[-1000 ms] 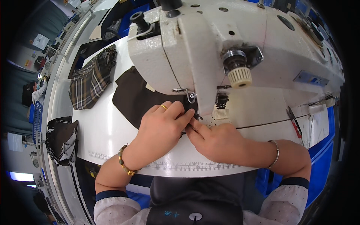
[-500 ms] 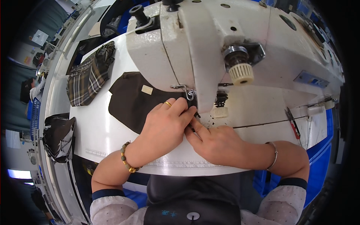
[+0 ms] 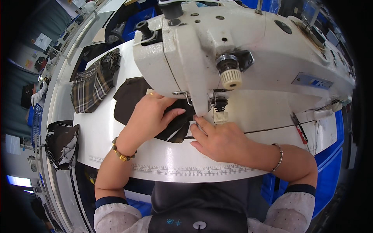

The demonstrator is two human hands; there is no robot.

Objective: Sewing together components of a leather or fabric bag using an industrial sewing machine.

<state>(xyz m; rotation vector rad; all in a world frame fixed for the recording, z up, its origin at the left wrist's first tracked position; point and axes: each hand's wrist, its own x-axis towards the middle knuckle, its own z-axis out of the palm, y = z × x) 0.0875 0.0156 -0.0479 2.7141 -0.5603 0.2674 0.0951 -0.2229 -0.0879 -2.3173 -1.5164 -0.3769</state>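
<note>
Dark brown fabric lies on the white table to the left of the sewing machine's needle area, its right end under the machine head. My left hand rests on this fabric, thumb stretched out and apart; its other fingertips partly disappear below the machine head. Beside that hand, a cream patch shows only in part. Close to the needle area, my right hand has two fingertips at a small white piece by the fabric's edge, its thumb apart. The fabric's near edge is folded, showing a pale strip.
Folded plaid fabric lies at the table's far left. A dark bundle with pale edges sits at the left edge. Red-handled thread snips lie on the right. A printed ruler runs along the near edge; blue bins stand beyond the right side.
My left hand has moved left, away from my right hand, and its thumb has spread. The fabric's near edge now bunches between the hands. A small white piece shows at my right fingertips.
</note>
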